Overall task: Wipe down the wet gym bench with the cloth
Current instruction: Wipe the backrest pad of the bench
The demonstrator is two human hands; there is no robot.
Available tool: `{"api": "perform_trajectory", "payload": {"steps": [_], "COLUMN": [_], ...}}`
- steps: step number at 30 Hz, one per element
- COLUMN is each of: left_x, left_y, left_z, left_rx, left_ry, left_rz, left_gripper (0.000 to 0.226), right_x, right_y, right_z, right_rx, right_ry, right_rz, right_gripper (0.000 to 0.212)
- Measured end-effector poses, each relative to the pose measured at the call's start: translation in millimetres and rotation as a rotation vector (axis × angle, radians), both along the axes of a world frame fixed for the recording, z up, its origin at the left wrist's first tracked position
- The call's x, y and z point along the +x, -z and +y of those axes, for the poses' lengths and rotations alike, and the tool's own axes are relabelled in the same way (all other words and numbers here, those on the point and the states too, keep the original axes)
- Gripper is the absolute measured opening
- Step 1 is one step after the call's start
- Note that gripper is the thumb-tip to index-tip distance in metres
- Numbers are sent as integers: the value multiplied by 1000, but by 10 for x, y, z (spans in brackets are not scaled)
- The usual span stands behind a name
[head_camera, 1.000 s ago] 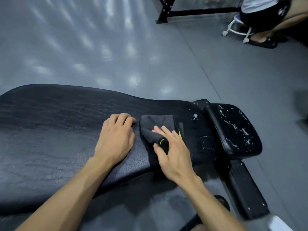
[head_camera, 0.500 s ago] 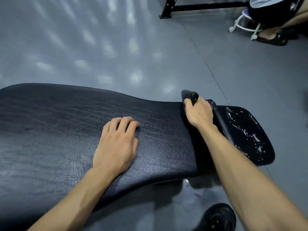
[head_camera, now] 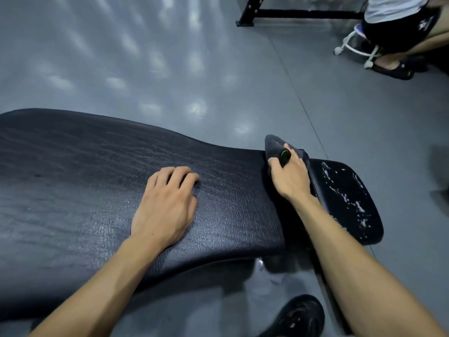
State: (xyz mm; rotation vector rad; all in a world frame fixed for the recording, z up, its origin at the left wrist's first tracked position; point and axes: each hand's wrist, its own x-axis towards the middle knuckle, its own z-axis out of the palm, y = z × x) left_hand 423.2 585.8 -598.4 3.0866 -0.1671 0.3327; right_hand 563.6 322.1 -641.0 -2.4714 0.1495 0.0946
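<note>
The black padded gym bench stretches across the view from the left. Its smaller seat pad on the right is speckled with white wet droplets. My right hand is closed on a dark grey cloth with a yellow-green trim, pressed at the far corner of the long pad, in the gap beside the seat pad. My left hand rests palm down on the long pad with the fingers curled, holding nothing.
Grey glossy floor surrounds the bench. A black rack base lies at the top. A seated person on a white wheeled stool is at the top right. My black shoe shows below the bench.
My right hand has carried the cloth from the middle of the long pad away to its far right corner by the seat pad. The left hand has stayed put.
</note>
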Motion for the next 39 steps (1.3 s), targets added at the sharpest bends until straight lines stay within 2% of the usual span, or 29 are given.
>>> {"api": "perform_trajectory", "payload": {"steps": [2, 6, 9, 11, 14, 18, 20, 24, 27, 30, 34, 36, 39], "left_x": [-5, -19, -27, -31, -21, -30, -34, -42, -43, -38, -55, -61, -56], "left_y": [-5, -10, -23, -32, -27, -30, -33, -39, -47, -44, -69, -62, -55], "left_z": [-7, -11, -15, -19, -13, -8, -10, -16, -14, -13, -22, -20, -16], "left_rx": [9, 26, 30, 27, 36, 30, 27, 34, 36, 37, 36, 31, 23], "left_ry": [-2, 1, 3, 1, 7, 7, 6, 8, 3, 2, 0, -2, -5], "left_rz": [-10, -7, 1, 2, 7, 13, 14, 35, 36, 38, 58, 51, 55], "left_gripper": [34, 37, 39, 39, 38, 39, 39, 39, 39, 40, 42, 41, 42], "right_x": [-269, -1424, -1941, -1840, -1146, -608, -864, -1900, -2383, -1978, -1497, -1695, -2274], "right_y": [-24, -54, -59, -71, -24, 21, 26, 21, 39, -22, -164, -149, -97], "right_z": [2, -186, -285, -323, -341, -269, -265, -301, -271, -392, -37, 282, 493], "right_rx": [21, 34, 40, 66, 56, 99, 122, 181, 171, 138, 78, -30, 35], "right_ry": [-1, -141, -207, -215, -152, 41, 39, -63, -155, -133, 169, 95, -170], "right_rz": [-3, -153, -168, -156, -120, 38, -6, -164, -183, -153, -21, -155, -262], "right_gripper": [73, 71, 73, 70, 70, 81, 82, 79, 83, 74, 71, 77, 80]}}
